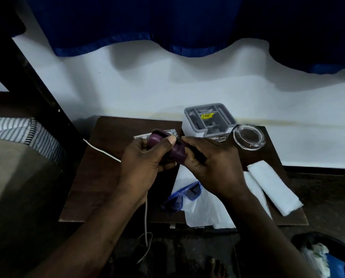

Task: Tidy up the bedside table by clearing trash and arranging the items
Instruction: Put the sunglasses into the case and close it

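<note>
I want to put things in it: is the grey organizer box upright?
Upright: the grey organizer box stands on the bedside table, its open compartments facing up.

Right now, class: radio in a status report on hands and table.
Left hand and right hand both grip purple case. Blue glasses, tissues on table.

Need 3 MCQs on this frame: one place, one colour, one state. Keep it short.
1. Where is the glass ashtray?
A. right of the grey organiser
B. on the bed
C. on the floor

2. What colour are the glasses on the table?
A. red
B. blue
C. yellow

3. What holds the purple case?
A. nothing
B. one hand
C. both hands

Key: 1 A, it sits at the table's back right beside the organiser. 2 B, the frame is blue. 3 C, left hand and right hand both grip it.
</note>
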A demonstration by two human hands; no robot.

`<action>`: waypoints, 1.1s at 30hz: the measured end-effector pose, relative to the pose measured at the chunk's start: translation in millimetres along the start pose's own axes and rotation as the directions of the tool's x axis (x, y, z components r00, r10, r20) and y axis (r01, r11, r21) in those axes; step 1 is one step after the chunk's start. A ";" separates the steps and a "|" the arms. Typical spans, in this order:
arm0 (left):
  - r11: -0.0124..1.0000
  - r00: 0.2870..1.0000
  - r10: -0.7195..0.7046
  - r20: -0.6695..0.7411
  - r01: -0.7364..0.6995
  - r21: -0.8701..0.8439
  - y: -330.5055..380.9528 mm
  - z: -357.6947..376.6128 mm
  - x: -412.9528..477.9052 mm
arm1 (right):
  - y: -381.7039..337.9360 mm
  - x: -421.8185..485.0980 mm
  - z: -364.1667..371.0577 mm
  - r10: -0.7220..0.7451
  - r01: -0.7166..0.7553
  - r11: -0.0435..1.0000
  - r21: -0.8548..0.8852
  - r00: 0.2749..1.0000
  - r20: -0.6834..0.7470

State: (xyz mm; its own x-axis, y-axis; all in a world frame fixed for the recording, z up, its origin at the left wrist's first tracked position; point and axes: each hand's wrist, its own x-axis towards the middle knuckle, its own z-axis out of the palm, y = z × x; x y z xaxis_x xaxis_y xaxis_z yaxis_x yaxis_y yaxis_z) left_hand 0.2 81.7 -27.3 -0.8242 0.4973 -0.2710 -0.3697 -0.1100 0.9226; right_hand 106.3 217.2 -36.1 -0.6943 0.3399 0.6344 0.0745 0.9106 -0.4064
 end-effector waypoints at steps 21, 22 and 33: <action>0.962 0.971 -0.086 0.224 0.139 -0.235 4.4 -4.8 0.4 | 5.7 8.6 -7.2 0.686 -0.649 0.577 0.495 0.714 0.137; 0.953 0.970 -0.089 0.227 0.149 -0.264 5.3 -5.8 1.6 | 5.9 8.3 -5.8 0.698 -0.667 0.530 0.524 0.694 0.178; 0.945 0.934 -0.250 0.253 0.292 -0.144 10.0 -7.4 -5.2 | 4.6 6.0 5.9 0.715 -0.637 0.433 0.637 0.674 0.187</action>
State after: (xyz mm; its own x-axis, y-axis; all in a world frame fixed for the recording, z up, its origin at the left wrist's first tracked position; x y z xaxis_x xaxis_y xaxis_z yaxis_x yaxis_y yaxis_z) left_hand -2.4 71.7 -18.7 -0.5690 0.7102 -0.4146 -0.6521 -0.0825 0.7537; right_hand 98.2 222.0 -38.0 -0.5482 0.8362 0.0137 0.0185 0.0285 -0.9994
